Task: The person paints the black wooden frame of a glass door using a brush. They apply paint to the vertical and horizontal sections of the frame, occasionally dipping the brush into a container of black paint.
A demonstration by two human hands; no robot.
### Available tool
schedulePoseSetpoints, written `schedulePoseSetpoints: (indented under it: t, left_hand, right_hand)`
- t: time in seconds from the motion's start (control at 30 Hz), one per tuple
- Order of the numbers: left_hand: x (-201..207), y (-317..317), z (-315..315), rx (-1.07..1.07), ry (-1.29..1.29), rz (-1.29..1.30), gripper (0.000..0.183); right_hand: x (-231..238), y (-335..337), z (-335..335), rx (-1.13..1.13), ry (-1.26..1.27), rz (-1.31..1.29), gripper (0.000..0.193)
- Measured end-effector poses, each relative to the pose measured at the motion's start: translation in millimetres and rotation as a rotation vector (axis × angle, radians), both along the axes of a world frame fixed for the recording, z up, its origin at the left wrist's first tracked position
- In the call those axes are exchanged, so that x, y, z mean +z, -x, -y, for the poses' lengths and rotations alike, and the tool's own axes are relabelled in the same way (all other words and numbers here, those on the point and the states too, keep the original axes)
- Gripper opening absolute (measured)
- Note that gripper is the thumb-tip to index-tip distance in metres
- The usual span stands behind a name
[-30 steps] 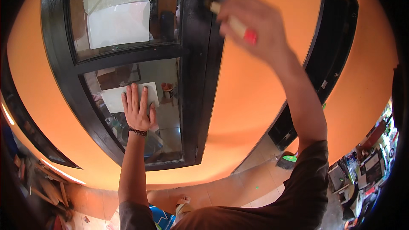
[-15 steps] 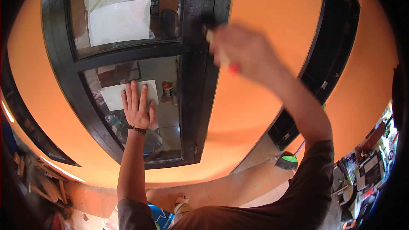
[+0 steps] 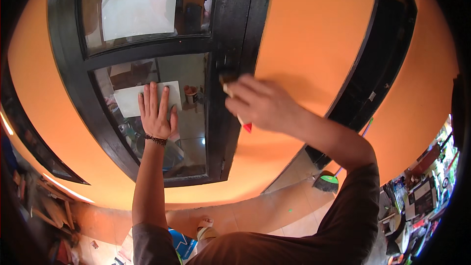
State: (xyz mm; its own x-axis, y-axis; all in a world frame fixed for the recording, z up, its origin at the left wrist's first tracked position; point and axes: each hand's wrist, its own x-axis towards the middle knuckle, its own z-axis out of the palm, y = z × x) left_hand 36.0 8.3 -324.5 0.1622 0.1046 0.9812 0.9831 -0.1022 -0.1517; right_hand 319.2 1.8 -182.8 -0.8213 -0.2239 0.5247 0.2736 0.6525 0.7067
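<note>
Head view: at centre frame the right hand is closed around a paintbrush with a red-tipped handle, its bristles pressed on the black window frame right beside the orange wall. Left of centre, the left hand lies flat, fingers spread, holding nothing, on the lower glass pane. Risks: bristles could stray onto the wall and leave black marks, and heavy leaning could strain the pane or smear wet paint
</note>
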Motion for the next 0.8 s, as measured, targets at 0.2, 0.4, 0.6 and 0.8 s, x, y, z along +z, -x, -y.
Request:
schedulePoseSetpoints:
  t: [0.2,0.4,0.6,0.8]
  left_hand:
    - [-1.2,-0.8,2.0,-0.007,-0.001,0.012,0.054]
    - [-0.7,-0.3,-0.2,-0.001,-0.005,-0.006,0.054]
    - [-5.3,-0.4,0.6,-0.003,-0.004,0.026,0.053]
    - [-1.9,0.6,-1.0,0.005,0.002,-0.01,0.056]
  right_hand:
    - [106.7,5.7,1.4,0.196,-0.09,-0.29,0.017]
    - [-7.3,-1.9,1.8,-0.038,-0.022,0.045,0.008]
    - [73.5,0.4,-1.9,0.198,0.005,-0.265,0.015]
    - [-80.6,-2.4,6.2,-0.056,-0.11,0.152,0.006]
